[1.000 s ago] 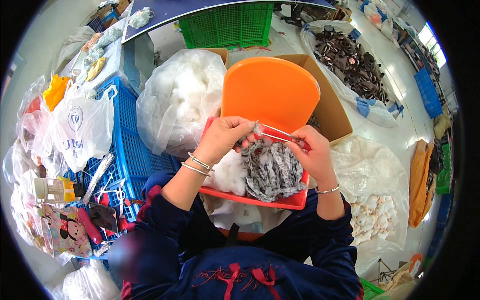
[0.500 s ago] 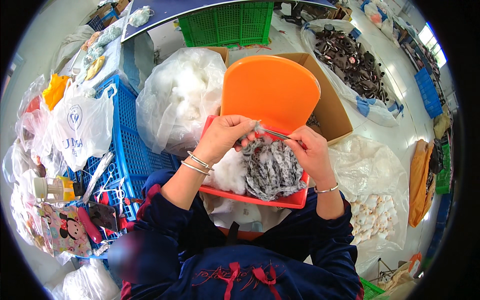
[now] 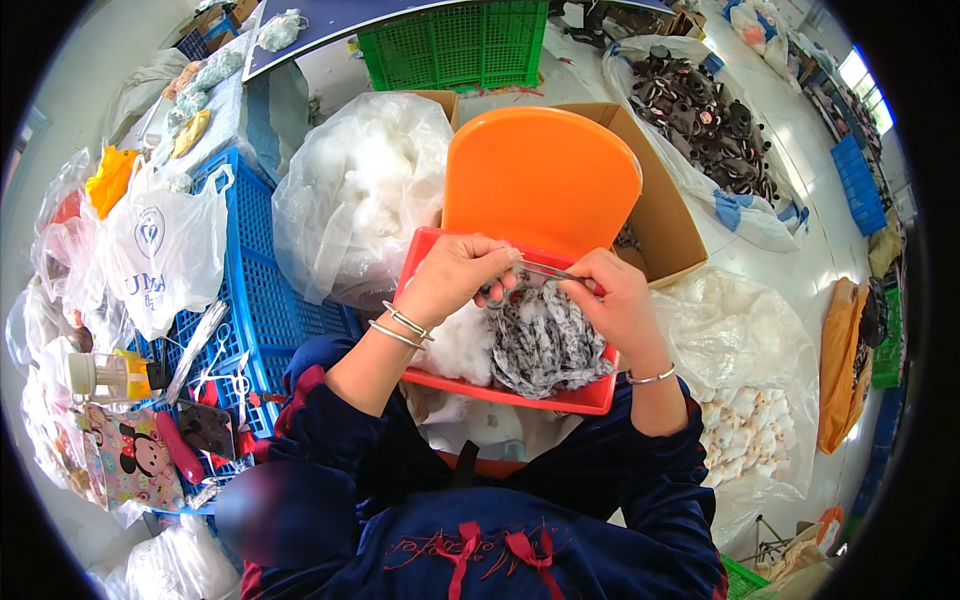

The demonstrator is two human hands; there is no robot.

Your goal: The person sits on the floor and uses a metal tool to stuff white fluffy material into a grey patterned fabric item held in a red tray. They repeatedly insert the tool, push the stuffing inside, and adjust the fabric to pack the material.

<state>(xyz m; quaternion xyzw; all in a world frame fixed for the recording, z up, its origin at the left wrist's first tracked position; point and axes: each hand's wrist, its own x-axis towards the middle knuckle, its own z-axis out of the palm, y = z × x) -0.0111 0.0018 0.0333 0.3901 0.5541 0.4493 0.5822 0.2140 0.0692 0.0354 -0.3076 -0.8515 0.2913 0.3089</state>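
Over a red tray (image 3: 570, 405), my left hand (image 3: 465, 272) pinches a small grey fluffy plush piece (image 3: 489, 291), mostly hidden by the fingers. My right hand (image 3: 612, 300) is closed around slim metal tweezers (image 3: 545, 269), whose tip meets the fingertips of my left hand. Inside the tray, white fibre stuffing (image 3: 462, 345) lies on the left. A heap of mottled grey plush pieces (image 3: 550, 345) fills its right part, below both hands.
An orange chair back (image 3: 540, 185) rises beyond the tray, beside a cardboard box (image 3: 665, 220). A clear bag of stuffing (image 3: 365, 190) stands at left, near blue crates (image 3: 265, 300) bearing scissors (image 3: 240, 385). Right lies a bag of small pale pieces (image 3: 745, 430).
The tweezers now lie further toward my left fingertips, with more of their length showing. Grey fluff that stuck up above the left fingertips no longer shows there. My right hand has shifted slightly left.
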